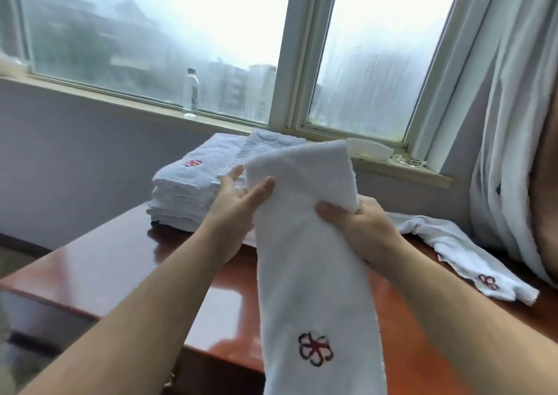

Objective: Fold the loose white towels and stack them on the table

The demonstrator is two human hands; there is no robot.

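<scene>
We're holding a long white towel (308, 258) upright over the near edge of the bench (105, 267), with a red-and-dark flower logo low on it. Our right hand (356, 228) has its fingers clamped on the towel's right side, thumb in front. Our left hand (238, 201) has straight fingers, thumb laid on the left edge. To the right, a loose towel (471, 255) lies crumpled by the curtain (513, 122). Behind our hands, the held towel partly blocks a stack (193, 189) of folded towels. On the windowsill (126, 104) stand a clear bottle (191, 95) and a white bowl (370, 150); can't tell what's in the bowl.
</scene>
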